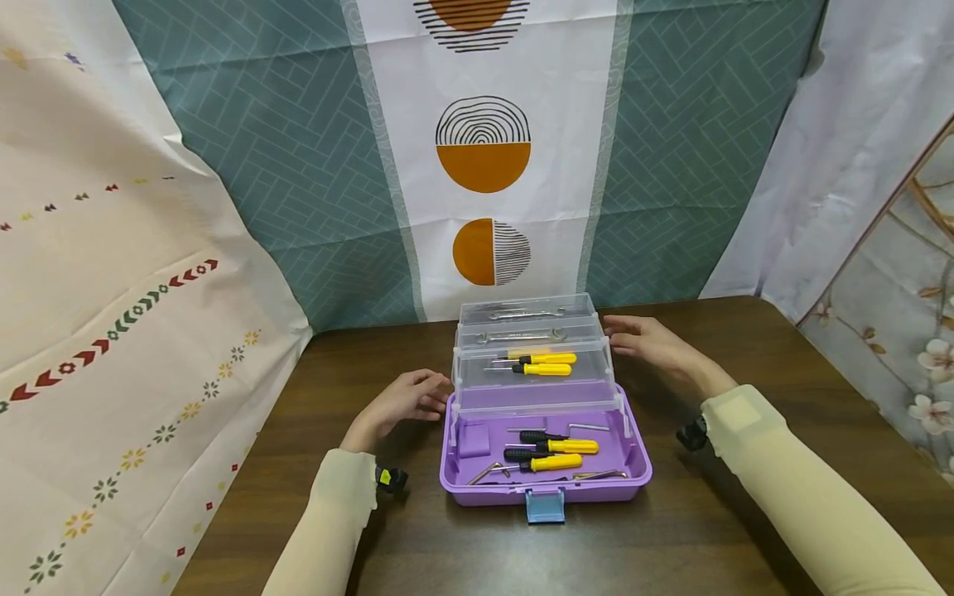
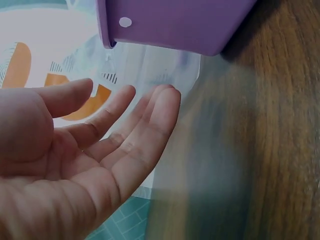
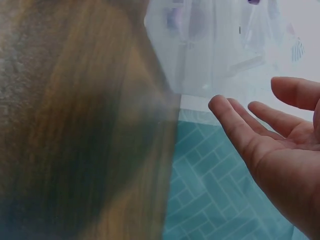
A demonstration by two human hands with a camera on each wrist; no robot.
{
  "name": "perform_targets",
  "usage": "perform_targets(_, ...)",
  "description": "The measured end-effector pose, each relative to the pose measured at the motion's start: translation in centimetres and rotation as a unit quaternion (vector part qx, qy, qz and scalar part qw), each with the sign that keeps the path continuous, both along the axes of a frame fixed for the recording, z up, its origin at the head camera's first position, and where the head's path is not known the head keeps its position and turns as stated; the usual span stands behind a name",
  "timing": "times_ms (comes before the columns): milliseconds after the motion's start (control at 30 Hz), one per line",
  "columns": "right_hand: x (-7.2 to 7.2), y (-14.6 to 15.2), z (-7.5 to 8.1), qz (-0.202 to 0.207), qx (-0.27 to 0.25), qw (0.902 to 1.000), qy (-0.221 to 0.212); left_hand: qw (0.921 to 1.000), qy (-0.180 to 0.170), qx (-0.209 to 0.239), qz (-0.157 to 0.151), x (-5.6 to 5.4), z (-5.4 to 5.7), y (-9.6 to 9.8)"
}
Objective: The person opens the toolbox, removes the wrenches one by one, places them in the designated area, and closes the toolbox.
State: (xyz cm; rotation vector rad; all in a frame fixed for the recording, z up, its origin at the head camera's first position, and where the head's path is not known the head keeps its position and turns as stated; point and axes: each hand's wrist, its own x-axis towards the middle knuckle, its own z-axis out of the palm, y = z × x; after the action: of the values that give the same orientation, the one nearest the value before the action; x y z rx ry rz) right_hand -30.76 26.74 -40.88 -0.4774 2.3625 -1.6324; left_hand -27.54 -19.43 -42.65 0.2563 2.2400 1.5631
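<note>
A purple toolbox [image 1: 547, 497] stands on the table with its clear lid and trays [image 1: 477, 385] raised at the back. Yellow-handled screwdrivers [image 1: 572, 446], black-handled ones and hex keys [image 1: 488, 472] lie in the base. Two more yellow screwdrivers [image 1: 547, 370] and wrenches [image 1: 522, 336] sit in the clear trays. My left hand [image 1: 408, 397] is beside the box's left side, fingers loosely bent and holding nothing; the left wrist view shows the palm [image 2: 95, 170] below the purple wall. On the other side, my right hand [image 1: 652, 343] is near the raised trays, its fingers [image 3: 240, 125] relaxed and nothing in them.
A blue latch [image 1: 545, 507] hangs down at the front of the box. The brown wooden table [image 1: 693, 530] extends around it. Behind rises a teal and white patterned cloth [image 1: 320, 165], with a cream cloth [image 1: 134, 290] on the left and a floral one [image 1: 894, 331] on the right.
</note>
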Motion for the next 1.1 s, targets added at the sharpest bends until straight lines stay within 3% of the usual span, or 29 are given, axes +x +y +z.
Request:
perform_targets(367, 0.4, 0.1, 1.7, -0.007, 0.041, 0.9988, 0.026, 1.0, -0.005, -0.001, -0.006, 0.3, 0.2, -0.1)
perform_targets(767, 1.0, -1.2, 4.8, -0.016, 0.111, 0.988, 0.106, 0.9987, -0.025, 0.001, -0.045, 0.8, 1.1, -0.2)
perform_targets(1100, 1.3, -2.8, 6.7, -0.005, 0.124, 0.9807, 0.152, 0.9977, -0.034, 0.017, -0.057, 1.2, 1.1, 0.2)
